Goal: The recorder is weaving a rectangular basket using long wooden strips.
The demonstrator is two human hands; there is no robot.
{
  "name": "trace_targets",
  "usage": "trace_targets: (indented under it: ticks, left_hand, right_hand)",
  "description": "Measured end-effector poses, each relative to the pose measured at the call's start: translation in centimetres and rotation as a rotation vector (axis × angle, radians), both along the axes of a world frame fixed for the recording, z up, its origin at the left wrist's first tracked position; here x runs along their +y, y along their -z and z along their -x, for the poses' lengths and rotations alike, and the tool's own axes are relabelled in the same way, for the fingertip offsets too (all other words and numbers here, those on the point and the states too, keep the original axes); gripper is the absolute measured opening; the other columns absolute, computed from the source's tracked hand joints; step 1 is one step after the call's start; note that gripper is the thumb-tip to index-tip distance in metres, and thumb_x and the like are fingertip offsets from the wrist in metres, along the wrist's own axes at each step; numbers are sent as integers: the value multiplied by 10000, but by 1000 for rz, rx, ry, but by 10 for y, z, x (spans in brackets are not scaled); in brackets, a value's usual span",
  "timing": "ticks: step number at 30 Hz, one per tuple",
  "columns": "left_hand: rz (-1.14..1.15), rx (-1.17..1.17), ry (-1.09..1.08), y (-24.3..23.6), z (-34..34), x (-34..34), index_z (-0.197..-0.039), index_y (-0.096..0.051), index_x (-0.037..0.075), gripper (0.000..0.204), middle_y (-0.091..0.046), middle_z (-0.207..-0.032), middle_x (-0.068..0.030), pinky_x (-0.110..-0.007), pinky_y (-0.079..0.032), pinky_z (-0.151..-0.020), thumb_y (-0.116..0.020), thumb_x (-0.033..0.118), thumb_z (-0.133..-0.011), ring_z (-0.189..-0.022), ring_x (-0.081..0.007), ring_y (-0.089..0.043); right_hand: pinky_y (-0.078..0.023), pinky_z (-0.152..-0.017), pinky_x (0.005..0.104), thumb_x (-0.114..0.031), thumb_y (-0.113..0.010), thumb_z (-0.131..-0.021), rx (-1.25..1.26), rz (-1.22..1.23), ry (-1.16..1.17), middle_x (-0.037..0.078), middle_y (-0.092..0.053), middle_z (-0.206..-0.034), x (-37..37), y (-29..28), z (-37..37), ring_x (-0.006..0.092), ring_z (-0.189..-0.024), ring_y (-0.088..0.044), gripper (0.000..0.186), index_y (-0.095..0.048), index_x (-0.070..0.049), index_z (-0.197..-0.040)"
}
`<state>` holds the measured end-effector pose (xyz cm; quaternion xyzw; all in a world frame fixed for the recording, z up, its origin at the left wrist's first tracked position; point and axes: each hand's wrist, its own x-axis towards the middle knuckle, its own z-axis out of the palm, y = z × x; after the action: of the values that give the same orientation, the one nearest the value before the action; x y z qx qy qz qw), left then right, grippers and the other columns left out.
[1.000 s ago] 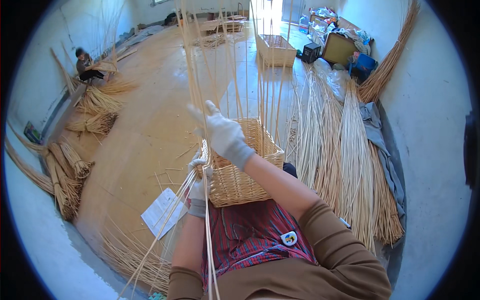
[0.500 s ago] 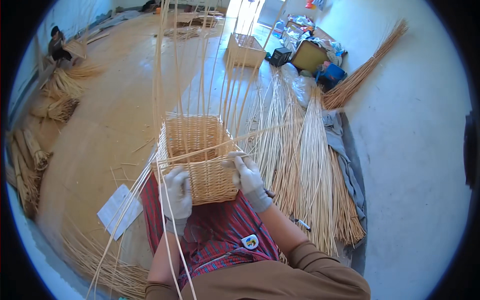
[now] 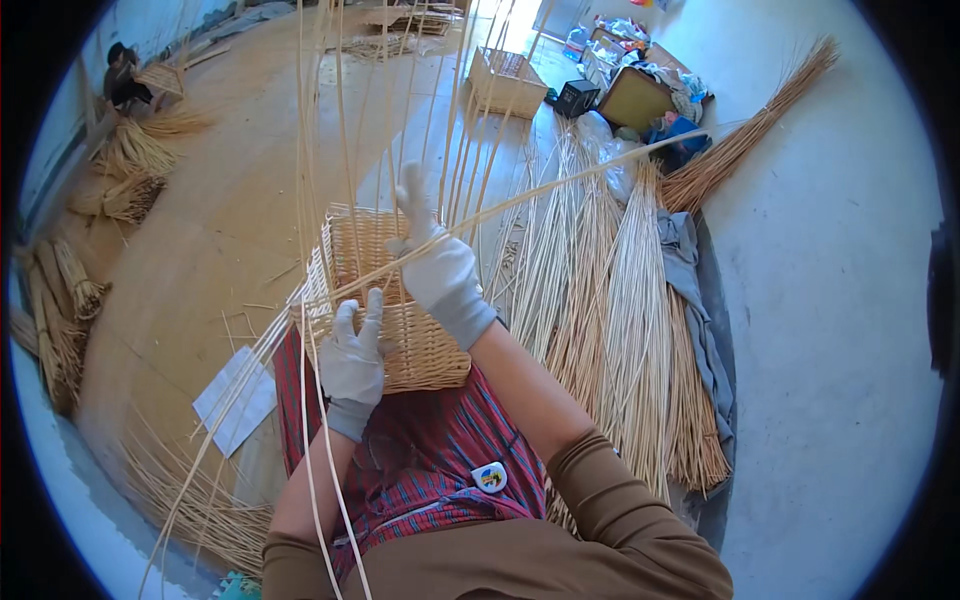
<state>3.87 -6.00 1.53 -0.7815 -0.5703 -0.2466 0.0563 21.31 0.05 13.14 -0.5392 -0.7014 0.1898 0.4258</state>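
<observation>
An unfinished rectangular wicker basket [image 3: 425, 345] rests on my lap, with tall upright stakes [image 3: 345, 120] rising from its walls. Both my hands wear pale gloves. My left hand [image 3: 352, 365] is at the near wall, two fingers spread upward by the rim. Over the basket's right side is my right hand [image 3: 440, 275], index finger raised among the stakes. Long wicker rods [image 3: 560, 182] cross this hand at the thumb and run from the basket's left corner far out to the right. Its other fingers are partly hidden, seemingly curled round the rods. More loose rods [image 3: 245, 365] trail from the left corner.
Bundles of pale rods [image 3: 620, 350] lie on the floor at my right, beside a grey cloth [image 3: 685, 270]. A brown bundle [image 3: 755, 130] leans on the wall. A finished-looking basket [image 3: 505, 85] stands ahead. A paper sheet [image 3: 237, 400] lies left; another person [image 3: 122, 80] sits far left.
My right hand has moved up and left from the near rim to above the basket, carrying the rods higher. My left hand's fingers have spread upward. The view has shifted slightly.
</observation>
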Motion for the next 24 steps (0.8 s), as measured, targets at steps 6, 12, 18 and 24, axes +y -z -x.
trace_targets:
  ticks: [6,12,18,24]
  left_hand:
    - [134,-93,-55,-6,-6,-5,-1612,-417,285,956,-537,-1417,-161,-468,-549,-833,-854,197,-767,-1024,-361,-661]
    - [-34,-128,49,0,7,3,-1515,-567,270,851,-556,-1375,-174,-446,-549,-887,-858,113,-731,-1086,-355,-639]
    - [-174,-185,119,-20,-23,-7,-1415,-639,179,589,-597,-1371,-178,-445,-548,-910,-774,130,-844,-1056,-352,-667]
    - [264,-565,166,-44,-78,20,-1324,-601,39,386,-718,-1204,-199,-496,-557,-870,-614,303,-1042,-1041,-399,-698]
  right_hand:
    - [-588,-983,390,-16,-657,-927,-772,-219,212,175,-359,-1666,49,12,25,323,-1298,-619,985,-63,-182,-1695]
    - [-598,-945,349,-1,-585,-1017,969,-254,-197,164,-598,-1382,-20,34,-23,234,-1154,-683,540,-412,-56,-1526]
    - [-573,-853,295,-40,-742,-960,749,-75,237,80,-716,-1049,-82,103,-69,130,-933,-688,218,-597,-23,-1122]
    - [-579,-808,318,-73,-789,-903,334,26,469,99,-742,-986,-61,89,-64,155,-878,-725,220,-616,-57,-1039]
